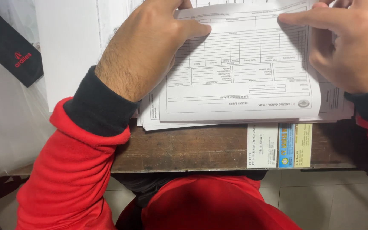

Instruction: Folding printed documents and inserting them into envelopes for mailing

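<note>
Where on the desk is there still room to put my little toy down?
A bare strip of brown wooden desk shows along the near edge, between the red sleeve and the small printed cards. Farther back is crowded: the stack of white printed forms fills the desk, with the left hand and right hand pressing on it. Clear plastic wrap covers the left side.

paper stack (235, 115) on desk (184, 149) | cards (279, 145) before stack | plastic bag (5, 119) left, probably
</note>
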